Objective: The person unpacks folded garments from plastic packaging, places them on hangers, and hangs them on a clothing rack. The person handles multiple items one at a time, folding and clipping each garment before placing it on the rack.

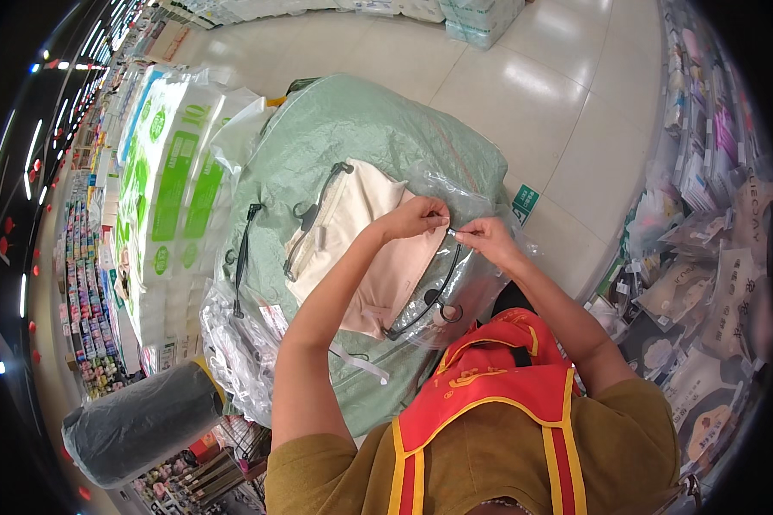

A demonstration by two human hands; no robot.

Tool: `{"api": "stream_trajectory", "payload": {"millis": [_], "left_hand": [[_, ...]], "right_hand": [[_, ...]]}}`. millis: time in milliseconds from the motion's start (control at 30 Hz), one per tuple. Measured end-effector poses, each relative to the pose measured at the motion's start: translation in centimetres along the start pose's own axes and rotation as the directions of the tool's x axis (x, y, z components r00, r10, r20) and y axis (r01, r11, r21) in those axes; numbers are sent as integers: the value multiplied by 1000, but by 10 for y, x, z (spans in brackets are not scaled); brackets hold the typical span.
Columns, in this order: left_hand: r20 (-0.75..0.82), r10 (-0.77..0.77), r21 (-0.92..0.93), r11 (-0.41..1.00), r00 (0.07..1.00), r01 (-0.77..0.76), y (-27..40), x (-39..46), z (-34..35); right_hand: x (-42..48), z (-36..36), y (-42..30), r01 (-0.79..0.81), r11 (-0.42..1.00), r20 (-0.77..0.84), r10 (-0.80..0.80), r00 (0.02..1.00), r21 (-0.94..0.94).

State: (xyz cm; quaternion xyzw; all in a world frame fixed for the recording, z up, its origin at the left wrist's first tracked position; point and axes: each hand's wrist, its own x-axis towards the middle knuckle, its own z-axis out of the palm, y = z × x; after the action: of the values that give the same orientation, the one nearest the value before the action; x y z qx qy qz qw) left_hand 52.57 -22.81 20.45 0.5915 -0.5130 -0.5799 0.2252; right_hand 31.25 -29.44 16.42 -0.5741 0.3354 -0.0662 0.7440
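Observation:
My left hand point(422, 216) pinches the upper edge of a pink garment point(396, 273) between thumb and fingers. Close to its right, my right hand point(486, 237) grips the end of a black clip hanger point(454, 277); the hanger's other end meets the garment's lower corner. Under and beside the garment lies clear plastic film point(483, 273). A cream garment point(354, 212) on another black clip hanger point(308, 219) lies to the left, partly beneath the pink one. Another black hanger point(243, 257) rests farther left. All lie on a large green woven sack point(386, 122).
White-and-green tissue packs point(174, 180) stand left of the sack. Crumpled clear bags point(238, 347) and a dark plastic-wrapped roll point(145, 418) are at the lower left. Packaged goods point(683, 302) fill a shelf on the right. Wrapped packs point(480, 22) stand beyond the tiled floor point(534, 84).

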Motion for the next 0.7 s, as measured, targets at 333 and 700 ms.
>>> {"api": "stream_trajectory", "payload": {"millis": [333, 700], "left_hand": [[16, 12, 21, 1000, 1000, -13, -4, 5, -1], [-60, 25, -6, 1000, 998, -25, -4, 10, 5]], "right_hand": [[0, 1, -6, -20, 999, 16, 20, 1000, 29], [5, 3, -4, 3, 1000, -2, -3, 1000, 0]]}}
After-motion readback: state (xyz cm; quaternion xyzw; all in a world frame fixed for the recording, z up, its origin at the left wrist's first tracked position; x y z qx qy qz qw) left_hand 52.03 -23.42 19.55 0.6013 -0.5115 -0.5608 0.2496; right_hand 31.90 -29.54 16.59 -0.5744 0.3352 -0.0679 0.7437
